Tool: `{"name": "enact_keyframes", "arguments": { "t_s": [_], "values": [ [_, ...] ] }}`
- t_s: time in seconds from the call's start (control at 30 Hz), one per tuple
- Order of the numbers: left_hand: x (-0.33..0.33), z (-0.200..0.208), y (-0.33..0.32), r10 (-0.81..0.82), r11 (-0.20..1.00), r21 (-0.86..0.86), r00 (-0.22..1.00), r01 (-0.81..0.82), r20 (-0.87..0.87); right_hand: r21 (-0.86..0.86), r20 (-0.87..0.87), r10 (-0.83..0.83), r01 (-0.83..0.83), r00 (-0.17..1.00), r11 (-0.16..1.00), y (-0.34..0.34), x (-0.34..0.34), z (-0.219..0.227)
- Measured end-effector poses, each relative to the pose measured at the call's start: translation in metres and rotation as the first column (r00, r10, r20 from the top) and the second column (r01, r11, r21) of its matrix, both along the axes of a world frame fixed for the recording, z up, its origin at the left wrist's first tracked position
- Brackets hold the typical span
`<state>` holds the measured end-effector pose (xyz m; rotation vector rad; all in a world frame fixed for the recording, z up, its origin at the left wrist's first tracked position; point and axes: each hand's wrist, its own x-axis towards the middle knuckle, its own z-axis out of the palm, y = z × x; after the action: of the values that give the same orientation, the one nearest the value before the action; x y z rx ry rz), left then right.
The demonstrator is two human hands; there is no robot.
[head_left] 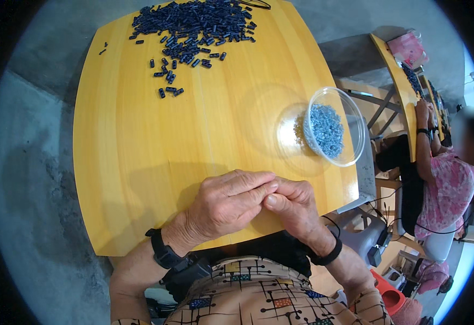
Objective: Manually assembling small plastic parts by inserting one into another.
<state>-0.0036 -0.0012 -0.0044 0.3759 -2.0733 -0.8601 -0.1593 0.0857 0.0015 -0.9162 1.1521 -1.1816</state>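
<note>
My left hand [230, 199] and my right hand [296, 208] meet over the near edge of the yellow wooden table [134, 124]. Fingertips of both are pinched together and touching. Whatever lies between them is hidden by the fingers. To the right of my hands stands a round clear plastic tub [354, 116], holding many small pale, see-through pieces [326, 130]. Toward the far side spreads a heap of small dark blue block-shaped parts [193, 24], with several strays [171, 91] trailing nearer to me.
Two tiny dark bits [103, 51] lie at the far left of the tabletop. A black cord [256, 4] rests at its far edge. On the right, a person in a pink patterned top [450, 184] works at another table [404, 100]. A grey stool [358, 233] and cables stand nearby.
</note>
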Motion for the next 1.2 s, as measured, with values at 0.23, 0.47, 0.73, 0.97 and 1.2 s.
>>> {"name": "enact_keyframes", "arguments": {
  "t_s": [0.23, 0.47, 0.73, 0.97, 1.2],
  "values": [
    [-0.001, 0.007, 0.001, 0.054, 0.998, -0.023, 0.997, -0.053, 0.051, -0.054, -0.017, -0.006, 0.006, 1.0, 0.999, -0.004, 0.003, 0.001],
    [0.01, 0.048, 0.022, 0.164, 0.986, -0.065, 0.972, -0.155, 0.167, -0.136, -0.026, -0.028, 0.025, 0.999, 0.99, 0.023, -0.009, 0.022],
    [0.058, 0.003, 0.114, -0.278, 0.879, 0.463, 0.909, 0.11, 0.312, -0.097, 0.02, -0.611, 0.61, 0.791, 0.786, 0.083, -0.116, 0.049],
    [0.047, -0.086, 0.106, 0.096, 0.995, -0.015, 0.89, -0.1, 0.445, 0.06, -0.408, -0.67, 0.75, 0.62, 0.659, 0.128, -0.257, -0.041],
    [0.023, -0.066, 0.11, 0.013, 0.855, 0.47, 0.914, -0.221, 0.407, -0.101, -0.428, -0.617, 0.643, 0.661, 0.759, 0.104, -0.195, 0.012]
  ]
}}
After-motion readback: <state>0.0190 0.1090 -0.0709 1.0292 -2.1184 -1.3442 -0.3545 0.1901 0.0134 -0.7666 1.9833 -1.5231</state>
